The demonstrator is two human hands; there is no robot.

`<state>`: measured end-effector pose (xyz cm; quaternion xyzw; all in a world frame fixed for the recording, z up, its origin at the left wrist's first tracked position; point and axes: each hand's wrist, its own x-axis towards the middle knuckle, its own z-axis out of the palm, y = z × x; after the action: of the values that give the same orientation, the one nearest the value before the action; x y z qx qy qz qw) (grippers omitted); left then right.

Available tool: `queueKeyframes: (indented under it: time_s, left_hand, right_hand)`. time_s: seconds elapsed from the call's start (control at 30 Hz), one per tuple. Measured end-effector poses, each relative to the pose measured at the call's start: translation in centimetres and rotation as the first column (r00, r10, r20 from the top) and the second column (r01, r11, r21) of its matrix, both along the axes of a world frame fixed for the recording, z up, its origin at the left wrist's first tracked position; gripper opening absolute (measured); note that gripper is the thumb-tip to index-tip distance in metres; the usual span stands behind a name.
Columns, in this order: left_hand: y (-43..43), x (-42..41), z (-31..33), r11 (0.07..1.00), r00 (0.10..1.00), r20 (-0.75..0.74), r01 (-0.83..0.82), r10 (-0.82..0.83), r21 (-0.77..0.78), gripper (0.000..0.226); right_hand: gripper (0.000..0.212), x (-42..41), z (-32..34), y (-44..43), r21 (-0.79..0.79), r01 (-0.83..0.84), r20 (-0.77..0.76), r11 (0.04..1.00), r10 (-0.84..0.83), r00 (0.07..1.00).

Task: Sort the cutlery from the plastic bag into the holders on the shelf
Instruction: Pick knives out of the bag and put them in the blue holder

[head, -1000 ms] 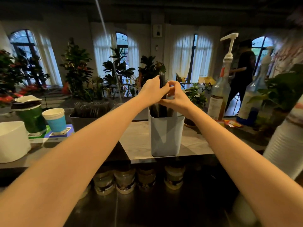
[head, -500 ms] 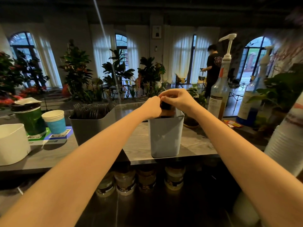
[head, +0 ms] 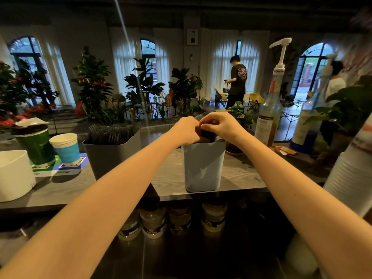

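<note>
The dark bundle of cutlery stands upright in the mouth of the pale blue plastic holder. Its lower part is hidden inside, and only the top shows between the 2 hands. The left hand curls its fingers against the bundle's side. The right hand pinches the top from above with bent fingers. It is too dark to tell what kind of cutlery this is, or whether any bag wrap clings to it.

The holder looks light and narrow, and it sits close to the front edge of the grey wood-grain shelf. 1 sideways tug on release could tip it toward the row of lidded jars below. Pieces snagged on the fingers could also lift out and scatter.

The dark grey plastic holder to the left is packed with forks, so a wrong piece dropped here would spoil the sort. The pump-top syrup bottle stands near the right forearm, and a wide pull-back could knock it.
</note>
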<state>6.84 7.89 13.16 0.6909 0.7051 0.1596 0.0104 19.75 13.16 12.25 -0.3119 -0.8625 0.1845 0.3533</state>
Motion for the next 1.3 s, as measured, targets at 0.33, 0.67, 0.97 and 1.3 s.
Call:
queueKeyframes:
  time_s: [0.33, 0.67, 0.97, 1.3]
  left_hand:
    - [-0.6, -0.3, 1.0, 1.000, 0.998, 0.066, 0.019, -0.019, -0.001, 0.033]
    - [-4.1, -1.0, 1.1, 0.985, 0.983, 0.169, 0.042, -0.071, 0.166, 0.044]
    - [-10.6, 0.7, 1.5, 0.958, 0.940, 0.300, 0.078, -0.163, 0.278, 0.020]
    - [-21.7, 3.4, -6.6, 0.995, 0.779, 0.626, -0.029, -0.035, 0.091, 0.022]
  right_hand:
    - [0.056, 1.4, -0.2, -0.8, 0.098, 0.038, -0.007, 0.994, -0.038, 0.999]
    - [0.026, 2.3, -0.3, -3.2, 0.139, 0.160, -0.183, 0.977, -0.133, 0.974]
    - [0.022, 3.5, -0.9, -10.3, -0.092, 0.078, -0.237, 0.993, -0.098, 0.967]
    - [0.019, 6.0, -9.0, -22.7, -0.509, -0.063, -0.285, 0.859, -0.099, 0.953]
